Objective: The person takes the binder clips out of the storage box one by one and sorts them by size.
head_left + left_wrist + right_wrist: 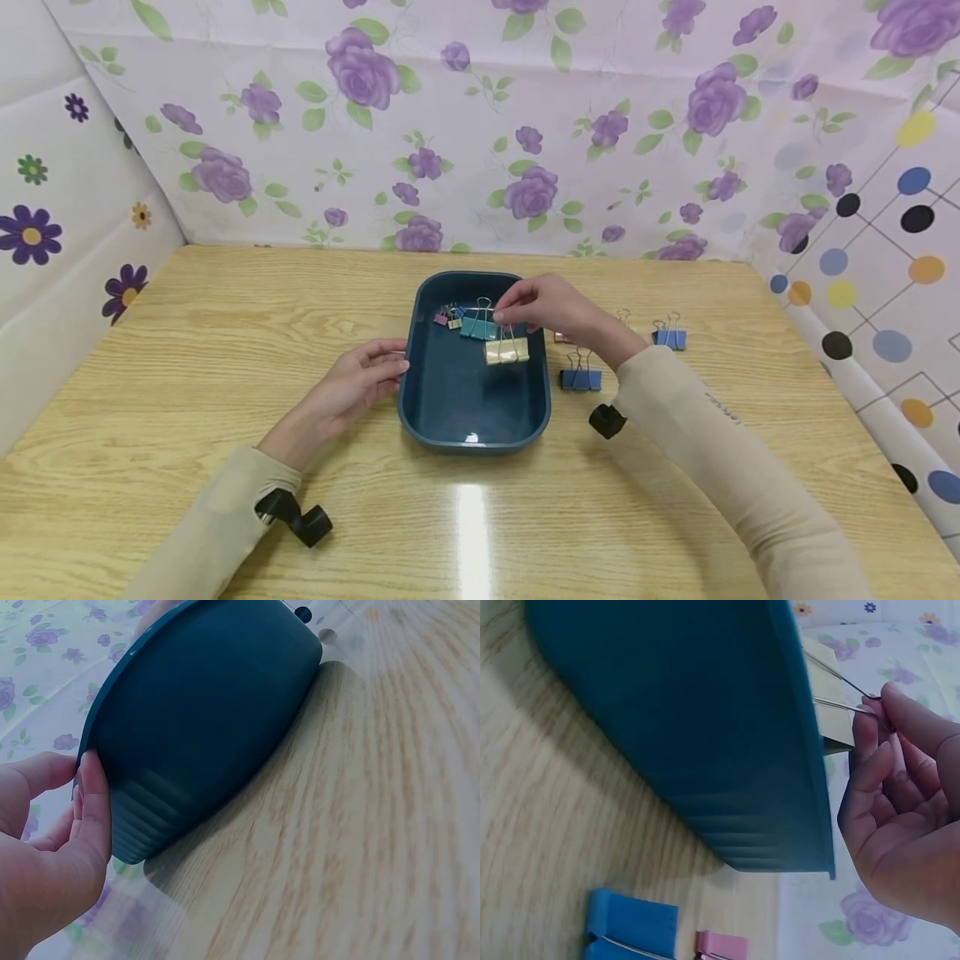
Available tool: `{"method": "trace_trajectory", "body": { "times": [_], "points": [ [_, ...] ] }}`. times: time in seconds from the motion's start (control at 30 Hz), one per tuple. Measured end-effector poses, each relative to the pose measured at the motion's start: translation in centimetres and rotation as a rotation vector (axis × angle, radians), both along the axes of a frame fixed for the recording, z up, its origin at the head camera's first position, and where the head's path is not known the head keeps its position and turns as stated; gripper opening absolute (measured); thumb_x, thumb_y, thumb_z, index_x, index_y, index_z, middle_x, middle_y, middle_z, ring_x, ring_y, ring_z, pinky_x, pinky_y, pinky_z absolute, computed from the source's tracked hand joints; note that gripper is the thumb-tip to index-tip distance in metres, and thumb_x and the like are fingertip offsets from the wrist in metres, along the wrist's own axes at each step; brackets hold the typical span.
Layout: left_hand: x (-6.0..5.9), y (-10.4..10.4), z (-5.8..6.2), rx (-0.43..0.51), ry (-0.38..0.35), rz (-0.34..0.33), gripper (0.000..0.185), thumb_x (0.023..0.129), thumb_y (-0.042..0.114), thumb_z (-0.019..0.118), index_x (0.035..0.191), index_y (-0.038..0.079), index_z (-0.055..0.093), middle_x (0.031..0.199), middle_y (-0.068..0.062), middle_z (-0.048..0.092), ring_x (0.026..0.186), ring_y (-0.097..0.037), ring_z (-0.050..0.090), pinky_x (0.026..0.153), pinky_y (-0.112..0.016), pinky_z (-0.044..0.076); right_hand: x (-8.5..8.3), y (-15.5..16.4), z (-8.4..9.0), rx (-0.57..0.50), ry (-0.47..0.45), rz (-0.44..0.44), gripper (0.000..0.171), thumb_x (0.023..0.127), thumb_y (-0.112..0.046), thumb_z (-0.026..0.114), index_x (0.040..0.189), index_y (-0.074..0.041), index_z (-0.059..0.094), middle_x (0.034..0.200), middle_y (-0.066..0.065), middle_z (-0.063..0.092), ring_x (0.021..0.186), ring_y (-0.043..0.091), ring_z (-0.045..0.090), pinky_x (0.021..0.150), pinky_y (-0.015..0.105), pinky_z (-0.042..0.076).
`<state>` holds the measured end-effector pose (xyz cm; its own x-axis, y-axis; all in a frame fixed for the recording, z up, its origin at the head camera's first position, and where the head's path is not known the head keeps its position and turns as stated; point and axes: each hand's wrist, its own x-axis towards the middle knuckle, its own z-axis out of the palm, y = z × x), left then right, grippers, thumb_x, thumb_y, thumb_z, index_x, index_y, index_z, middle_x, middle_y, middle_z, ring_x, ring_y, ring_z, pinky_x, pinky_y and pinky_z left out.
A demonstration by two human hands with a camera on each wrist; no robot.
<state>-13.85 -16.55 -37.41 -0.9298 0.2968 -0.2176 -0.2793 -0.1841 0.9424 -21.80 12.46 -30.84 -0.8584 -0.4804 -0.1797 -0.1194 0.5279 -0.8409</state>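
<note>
My right hand [551, 308] pinches the wire handles of a large pale-yellow binder clip [507, 351], which hangs over the dark blue tray [474, 447]. In the right wrist view the yellow clip [829, 694] shows beyond the tray rim, thumb and finger on its handles. At the tray's left side, my left hand [356, 387] holds the rim between thumb and fingers, as the left wrist view of that hand [64, 840] shows. Inside the tray are a teal binder clip [477, 328] and several tiny clips, among them a pink one [440, 318] and a yellow one [454, 323].
Right of the tray stand a blue binder clip [581, 380] and a farther blue clip [669, 338]. A pink clip [724, 945] sits near one in the right wrist view. The right forearm partly hides other clips. Floral cloth [450, 125] hangs behind the wooden table [247, 333].
</note>
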Motion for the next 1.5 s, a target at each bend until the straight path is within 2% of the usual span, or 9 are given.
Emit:
{"method": "trace_trajectory", "body": {
  "times": [0.13, 0.3, 0.47, 0.7, 0.97, 1.1, 1.27, 1.5],
  "points": [
    [0.0, 0.0, 0.0, 0.005, 0.004, -0.003, 0.042, 0.097, -0.002, 0.052, 0.135, -0.010, 0.037, 0.104, -0.006, 0.058, 0.085, -0.011, 0.059, 0.076, -0.021, 0.051, -0.1, 0.5, 0.6, 0.007, 0.032, -0.033, 0.019, 0.089, -0.025, 0.072, 0.100, -0.009, 0.072, 0.094, 0.007, 0.069, 0.089, 0.025, 0.062, 0.079, 0.039, 0.052],
    [-0.1, 0.0, -0.1, 0.012, 0.012, -0.008, 0.042, 0.097, -0.002, 0.052, 0.135, -0.011, 0.037, 0.104, -0.006, 0.059, 0.086, -0.011, 0.059, 0.076, -0.021, 0.051, -0.1, 1.4, 1.3, -0.009, 0.044, -0.056, 0.022, 0.090, -0.024, 0.071, 0.104, -0.007, 0.072, 0.097, 0.009, 0.069, 0.095, 0.031, 0.061, 0.084, 0.047, 0.051],
    [0.0, 0.0, -0.1, 0.006, 0.020, -0.010, 0.042, 0.097, -0.002, 0.052, 0.135, -0.011, 0.037, 0.104, -0.006, 0.059, 0.086, -0.011, 0.059, 0.076, -0.021, 0.051, -0.2, 2.4, 1.6, -0.011, 0.046, -0.083, 0.024, 0.091, -0.025, 0.069, 0.107, -0.007, 0.071, 0.101, 0.010, 0.068, 0.100, 0.035, 0.059, 0.084, 0.045, 0.050],
    [0.0, 0.0, 0.0, 0.013, 0.028, -0.012, 0.040, 0.097, -0.002, 0.053, 0.133, -0.010, 0.038, 0.103, -0.005, 0.059, 0.086, -0.010, 0.060, 0.076, -0.021, 0.051, -0.3, 4.5, 1.8, 0.002, 0.059, -0.146, 0.029, 0.092, -0.026, 0.068, 0.111, -0.005, 0.070, 0.105, 0.007, 0.066, 0.098, 0.027, 0.057, 0.088, 0.044, 0.048],
    [0.0, -0.1, 0.0, 0.005, 0.021, -0.009, 0.041, 0.097, -0.001, 0.052, 0.134, -0.012, 0.037, 0.103, -0.006, 0.059, 0.085, -0.010, 0.060, 0.076, -0.021, 0.051, -0.1, 7.2, 1.8, -0.028, 0.064, -0.186, 0.029, 0.092, -0.029, 0.069, 0.108, -0.006, 0.070, 0.104, 0.011, 0.067, 0.097, 0.029, 0.060, 0.088, 0.048, 0.046],
    [0.0, 0.0, 0.1, 0.000, 0.009, -0.003, 0.041, 0.097, -0.002, 0.052, 0.134, -0.011, 0.037, 0.104, -0.006, 0.059, 0.085, -0.010, 0.060, 0.075, -0.021, 0.051, -0.1, 8.6, 1.5, -0.024, 0.051, -0.216, 0.035, 0.091, -0.034, 0.068, 0.112, -0.005, 0.068, 0.106, 0.012, 0.066, 0.099, 0.030, 0.061, 0.091, 0.049, 0.045],
    [0.1, 0.0, 0.1, -0.011, 0.001, 0.002, 0.041, 0.098, -0.001, 0.052, 0.135, -0.010, 0.037, 0.105, -0.007, 0.058, 0.084, -0.010, 0.059, 0.075, -0.021, 0.051, 0.0, 9.9, 1.3, -0.015, 0.044, -0.252, 0.036, 0.092, -0.035, 0.067, 0.113, -0.005, 0.067, 0.107, 0.013, 0.066, 0.102, 0.032, 0.058, 0.089, 0.046, 0.046],
    [0.0, 0.0, 0.1, -0.009, -0.003, 0.001, 0.042, 0.098, -0.001, 0.052, 0.136, -0.010, 0.037, 0.105, -0.007, 0.058, 0.084, -0.010, 0.060, 0.075, -0.021, 0.051, 0.4, 11.6, 0.9, 0.015, 0.027, -0.246, 0.036, 0.093, -0.032, 0.066, 0.113, -0.003, 0.066, 0.105, 0.006, 0.065, 0.098, 0.024, 0.058, 0.085, 0.040, 0.048]
  ]
}}
